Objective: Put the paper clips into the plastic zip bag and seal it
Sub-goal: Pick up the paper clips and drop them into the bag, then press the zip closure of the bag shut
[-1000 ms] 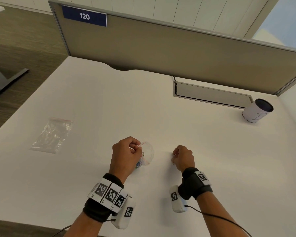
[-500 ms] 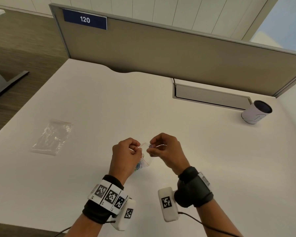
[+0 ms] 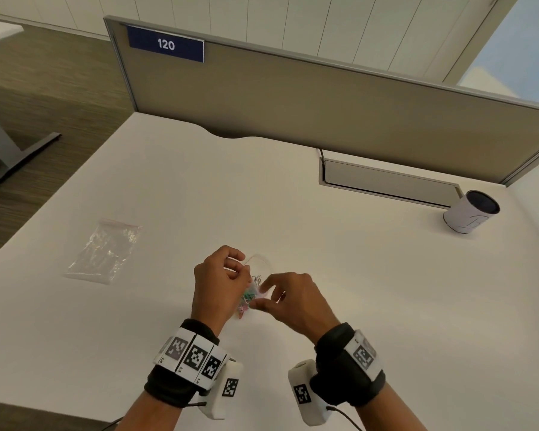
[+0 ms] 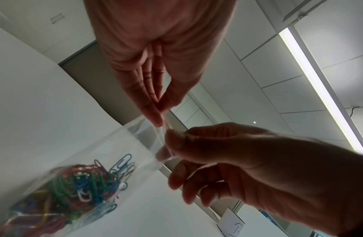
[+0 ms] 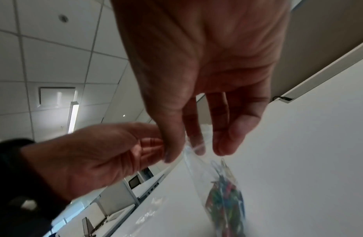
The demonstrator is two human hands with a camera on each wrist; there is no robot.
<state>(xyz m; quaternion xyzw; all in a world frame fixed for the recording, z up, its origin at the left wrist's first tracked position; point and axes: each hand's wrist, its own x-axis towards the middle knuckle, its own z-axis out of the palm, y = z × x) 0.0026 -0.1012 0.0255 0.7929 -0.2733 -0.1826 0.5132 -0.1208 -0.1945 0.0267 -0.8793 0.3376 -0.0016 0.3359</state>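
A clear zip bag [image 3: 260, 262] hangs just above the white table [image 3: 371, 290], with a heap of coloured paper clips [image 3: 248, 298] in its bottom. My left hand [image 3: 242, 269] pinches the bag's top edge between thumb and fingertips. My right hand [image 3: 262, 293] is at the bag's right side, below the mouth, where thumb and forefinger pinch the film. In the left wrist view the clips [image 4: 79, 184] show through the bag [image 4: 119, 144], and my right thumb lies against its edge. The bag's mouth stands open in a loop. In the right wrist view the clips [image 5: 225, 192] are blurred.
A second clear zip bag [image 3: 105, 250] lies flat on the table at the left. A white cylinder with a dark top [image 3: 470, 213] lies at the back right, beside a grey cable flap [image 3: 386, 185]. A tan partition [image 3: 324, 104] closes off the back.
My right hand left the table right of the bag, rose to the bag's mouth, then dropped to its right side. The left hand kept its pinch on the top edge.
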